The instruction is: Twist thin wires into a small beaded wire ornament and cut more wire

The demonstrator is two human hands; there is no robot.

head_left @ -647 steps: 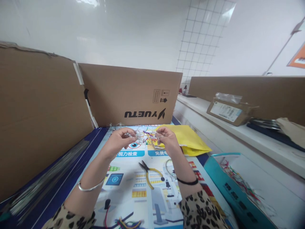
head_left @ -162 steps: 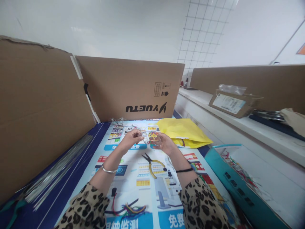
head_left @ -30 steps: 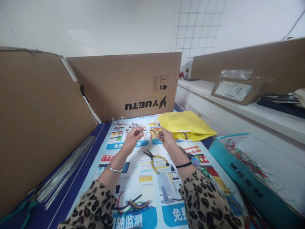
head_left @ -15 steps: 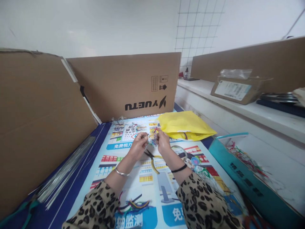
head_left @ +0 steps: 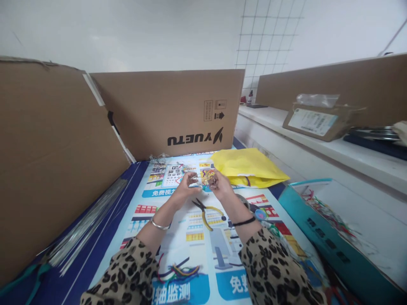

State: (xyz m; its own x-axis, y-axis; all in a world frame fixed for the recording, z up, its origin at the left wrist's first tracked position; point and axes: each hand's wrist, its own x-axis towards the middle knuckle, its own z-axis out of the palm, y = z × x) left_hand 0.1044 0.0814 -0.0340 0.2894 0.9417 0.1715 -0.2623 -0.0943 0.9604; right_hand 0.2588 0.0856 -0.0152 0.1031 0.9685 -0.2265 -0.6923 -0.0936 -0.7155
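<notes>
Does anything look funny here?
Yes: the big letters on the back cardboard panel look upside down, as if it stood wrong way up. The colourful wires in the teal box look tangled too.

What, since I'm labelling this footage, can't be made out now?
Head view:
The wires between left hand and right hand: too fine and blurred to trace.
Contents of the yellow bag: mostly hidden by its own sides.
Teal-handled tool: cut off by the left edge.

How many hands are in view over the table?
2: the left hand, left of the wire piece, and the right hand, at its right. No others show.
</notes>
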